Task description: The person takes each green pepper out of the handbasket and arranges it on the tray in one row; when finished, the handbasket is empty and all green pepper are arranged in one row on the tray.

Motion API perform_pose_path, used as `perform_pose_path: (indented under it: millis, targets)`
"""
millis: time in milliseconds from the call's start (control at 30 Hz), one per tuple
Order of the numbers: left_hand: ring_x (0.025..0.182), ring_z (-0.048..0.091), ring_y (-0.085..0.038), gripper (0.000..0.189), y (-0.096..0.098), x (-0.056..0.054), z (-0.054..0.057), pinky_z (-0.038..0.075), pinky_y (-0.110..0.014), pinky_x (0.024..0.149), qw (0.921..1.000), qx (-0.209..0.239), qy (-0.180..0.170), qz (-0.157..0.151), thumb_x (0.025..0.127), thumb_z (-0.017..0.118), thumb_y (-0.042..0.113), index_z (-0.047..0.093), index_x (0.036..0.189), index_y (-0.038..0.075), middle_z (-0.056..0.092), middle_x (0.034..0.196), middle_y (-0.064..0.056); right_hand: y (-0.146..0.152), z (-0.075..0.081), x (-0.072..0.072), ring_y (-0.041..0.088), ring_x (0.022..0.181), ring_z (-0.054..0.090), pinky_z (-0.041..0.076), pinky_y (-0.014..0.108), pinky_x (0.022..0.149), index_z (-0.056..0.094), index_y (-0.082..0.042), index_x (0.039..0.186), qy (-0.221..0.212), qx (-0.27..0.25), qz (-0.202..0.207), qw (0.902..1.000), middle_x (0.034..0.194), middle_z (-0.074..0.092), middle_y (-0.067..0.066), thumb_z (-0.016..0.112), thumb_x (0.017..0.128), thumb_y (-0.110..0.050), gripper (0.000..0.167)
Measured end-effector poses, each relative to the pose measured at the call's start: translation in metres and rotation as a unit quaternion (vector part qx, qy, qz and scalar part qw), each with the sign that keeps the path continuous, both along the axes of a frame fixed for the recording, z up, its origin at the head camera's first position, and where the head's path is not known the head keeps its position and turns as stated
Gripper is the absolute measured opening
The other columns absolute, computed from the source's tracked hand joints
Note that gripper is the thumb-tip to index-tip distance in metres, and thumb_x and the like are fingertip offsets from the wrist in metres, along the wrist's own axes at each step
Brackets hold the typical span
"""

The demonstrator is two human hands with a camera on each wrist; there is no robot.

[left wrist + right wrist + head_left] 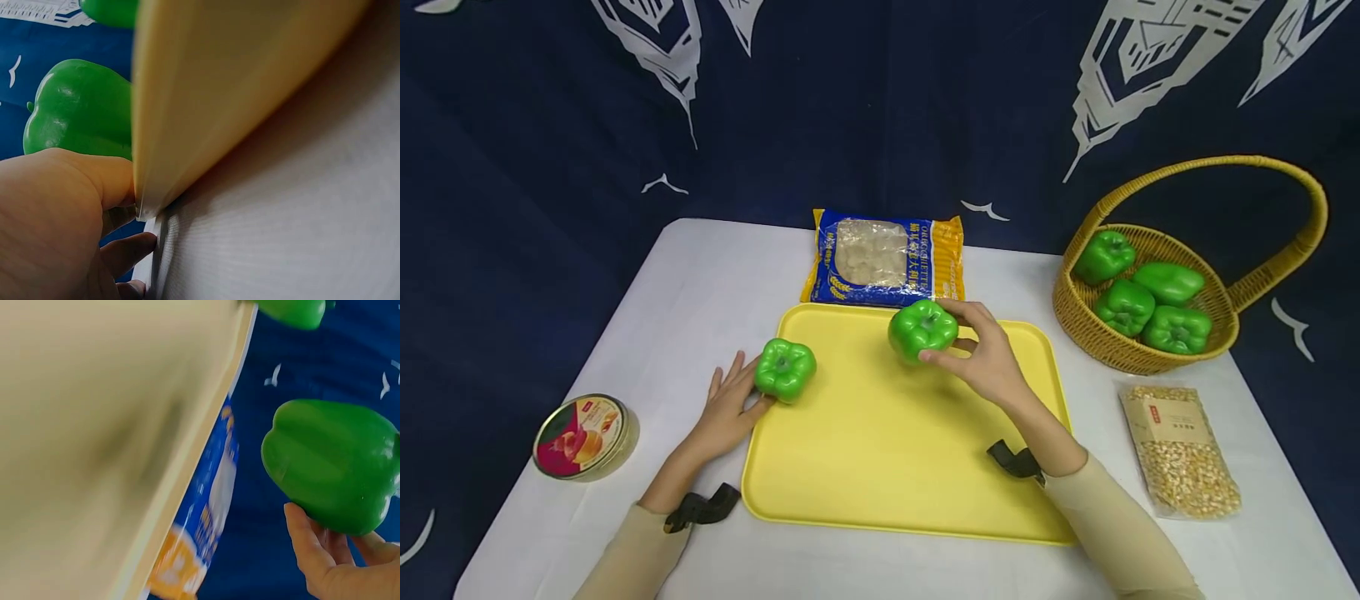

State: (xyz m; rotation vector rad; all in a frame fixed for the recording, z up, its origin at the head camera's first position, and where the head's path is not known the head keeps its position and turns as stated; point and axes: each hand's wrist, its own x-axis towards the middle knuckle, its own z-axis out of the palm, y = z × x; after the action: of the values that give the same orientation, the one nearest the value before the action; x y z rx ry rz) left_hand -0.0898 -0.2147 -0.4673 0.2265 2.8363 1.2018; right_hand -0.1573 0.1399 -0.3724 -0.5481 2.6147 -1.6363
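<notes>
My right hand (988, 358) holds a green bell pepper (922, 329) above the far part of a yellow tray (880, 467), thumb on the near side and fingers behind. The right wrist view shows the same bell pepper (331, 462) at the fingertips, apart from the tray surface. A second bell pepper (785, 370) sits stem up at the tray's left edge. Beside it lies my left hand (727, 412), fingers spread, with thumb and forefinger right at the pepper's side. In the left wrist view the thumb overlaps that pepper (81, 109) next to the tray rim.
A wicker basket (1078, 329) with a tall handle holds several green peppers at the back right. In front of it lies a bag of corn kernels (1183, 454). A blue pasta packet (880, 258) borders the tray's far edge. Far left stands a round can (586, 437).
</notes>
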Motion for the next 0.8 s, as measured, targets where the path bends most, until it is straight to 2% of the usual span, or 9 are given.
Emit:
perform_pose_path:
  millis: [233,467,800]
  targets:
    - [0.150,0.002,-0.044,0.061,0.000,0.000,-0.001,-0.012,-0.064,0.115,1.0000,-0.008,0.003,0.001,0.097,0.055,0.018,0.032,0.152,0.003,0.027,0.159,-0.021,-0.030,-0.010,0.009,0.028,0.118,0.056,0.057,0.036,0.089,0.054,-0.005,0.137,-0.015,0.007,0.091,0.9957,0.131,0.053,0.012,0.085,0.073,-0.007,0.071]
    - [0.150,0.002,-0.045,0.061,0.000,0.000,0.001,-0.011,-0.065,0.115,0.9999,-0.007,0.008,-0.001,0.097,0.055,0.018,0.032,0.152,0.003,0.027,0.158,-0.022,-0.049,-0.022,0.010,0.027,0.121,0.054,0.057,0.039,0.090,0.055,-0.006,0.137,-0.034,0.019,0.168,0.9849,0.132,0.054,0.011,0.086,0.071,-0.008,0.073]
    - [0.150,0.003,-0.044,0.061,0.000,-0.001,-0.001,-0.010,-0.064,0.115,0.9999,-0.010,0.009,0.000,0.097,0.055,0.018,0.032,0.152,0.003,0.028,0.158,-0.020,-0.064,-0.031,0.006,0.025,0.121,0.055,0.054,0.039,0.095,0.054,-0.006,0.138,-0.034,0.038,0.218,0.9747,0.133,0.053,0.009,0.085,0.073,-0.009,0.072]
